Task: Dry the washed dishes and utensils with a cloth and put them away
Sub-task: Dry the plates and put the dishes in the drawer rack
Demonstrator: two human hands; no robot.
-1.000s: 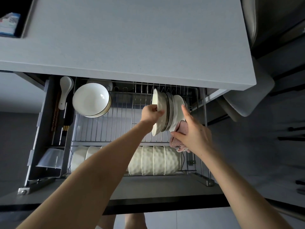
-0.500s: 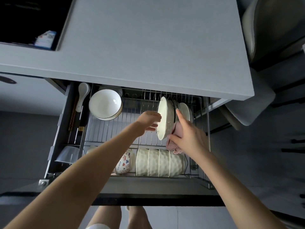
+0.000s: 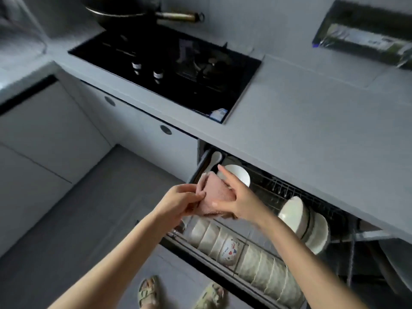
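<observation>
Pink cloth [image 3: 214,198] sits bunched between our two hands, held in the air above the front left part of the pulled-out dish drawer [image 3: 223,267]. Our left hand [image 3: 180,202] pinches its left edge, thumb and fingertips closed on a fold of the fabric. Our right hand [image 3: 239,200] cups the cloth from the right, thumb curled under its lower edge, while the index finger points straight up and away from the fabric.

Below the cloth, a row of white ribbed bowls [image 3: 252,257] stands on edge along the drawer's front rail, with one printed bowl [image 3: 228,252] among them. Further back on the right, white plates [image 3: 305,221] stand upright in the wire rack [image 3: 278,192]. A white bowl [image 3: 239,175] lies at the back left, just behind our right index finger, and a white spoon [image 3: 215,158] rests in the narrow side compartment beside it.

Above the drawer runs the grey countertop [image 3: 312,112], with a black gas hob [image 3: 169,70] set into it and a dark pan [image 3: 124,10] at its far edge. Our sandalled feet [image 3: 178,294] stand on the grey floor [image 3: 89,219].
</observation>
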